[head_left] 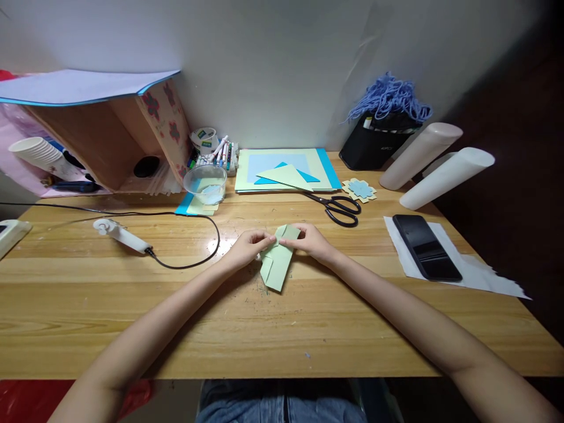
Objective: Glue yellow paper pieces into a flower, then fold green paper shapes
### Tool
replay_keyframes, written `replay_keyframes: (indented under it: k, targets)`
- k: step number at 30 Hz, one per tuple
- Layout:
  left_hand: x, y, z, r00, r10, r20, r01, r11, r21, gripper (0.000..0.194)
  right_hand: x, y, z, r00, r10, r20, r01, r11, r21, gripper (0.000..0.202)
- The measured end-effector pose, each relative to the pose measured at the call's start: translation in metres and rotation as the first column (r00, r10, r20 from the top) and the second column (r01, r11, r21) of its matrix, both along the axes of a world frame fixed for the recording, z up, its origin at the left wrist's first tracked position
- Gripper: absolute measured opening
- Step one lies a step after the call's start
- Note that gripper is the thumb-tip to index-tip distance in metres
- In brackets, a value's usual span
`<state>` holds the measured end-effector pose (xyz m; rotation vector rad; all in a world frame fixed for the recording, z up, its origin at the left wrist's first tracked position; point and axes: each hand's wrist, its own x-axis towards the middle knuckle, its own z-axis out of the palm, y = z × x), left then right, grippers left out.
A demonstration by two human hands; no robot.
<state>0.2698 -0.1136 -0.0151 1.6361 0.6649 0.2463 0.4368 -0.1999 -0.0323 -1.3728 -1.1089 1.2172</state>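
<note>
Between my hands, over the middle of the wooden table, is a folded piece of pale green paper (280, 265) with several creases and small flaps. My left hand (250, 247) pinches its upper left edge between thumb and fingers. On the upper right side my right hand (312, 242) grips it too, thumb laid on top and fingers partly hidden behind. The lower end of the paper points toward me, slightly tilted. Black-handled scissors (341, 208) lie beyond my right hand, their blades under or against a pale green paper triangle (288, 176).
A glue gun (123, 235) with a looping black cord lies left. Behind are a clear plastic bowl (205, 185), markers (222, 154), a paper stack (328, 167) and a layered paper flower (360, 189). A phone (426, 247) and two white rolls (447, 176) stand or lie right.
</note>
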Motion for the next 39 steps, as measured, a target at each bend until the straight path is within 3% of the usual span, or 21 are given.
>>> replay_keyframes:
  k: [7, 12, 19, 28, 32, 36, 39]
  targets:
    - [0.001, -0.006, -0.002, 0.997, 0.07, -0.009, -0.07, 0.997, -0.011, 0.033, -0.005, 0.0, -0.009, 0.995, -0.086, 0.041, 0.082, 0.992, 0.094, 0.035]
    - [0.002, -0.007, -0.005, 0.994, 0.103, 0.022, -0.103, 0.994, -0.023, 0.033, -0.007, -0.002, -0.006, 0.986, -0.082, 0.144, 0.054, 0.98, 0.191, 0.029]
    - [0.0, -0.003, -0.004, 0.991, 0.124, 0.05, -0.115, 0.979, -0.166, 0.029, -0.004, -0.006, 0.002, 0.959, 0.006, 0.284, -0.095, 0.949, 0.3, 0.033]
    - [0.0, -0.004, 0.006, 0.98, 0.182, 0.076, -0.148, 0.934, -0.324, 0.038, -0.007, -0.008, -0.001, 0.887, -0.092, 0.452, -0.12, 0.9, 0.419, 0.038]
    - [-0.001, -0.003, 0.004, 0.987, 0.112, 0.114, -0.076, 0.956, -0.282, 0.04, -0.006, -0.009, -0.004, 0.836, -0.123, 0.535, -0.152, 0.884, 0.441, 0.041]
    - [-0.002, 0.0, -0.003, 0.987, 0.117, 0.106, -0.081, 0.953, -0.293, 0.041, -0.006, -0.009, -0.004, 0.805, -0.098, 0.585, -0.196, 0.887, 0.418, 0.044]
    - [-0.003, 0.001, -0.006, 0.984, 0.136, 0.114, -0.099, 0.953, -0.285, 0.042, -0.005, -0.009, -0.001, 0.825, -0.071, 0.56, -0.193, 0.897, 0.397, 0.043]
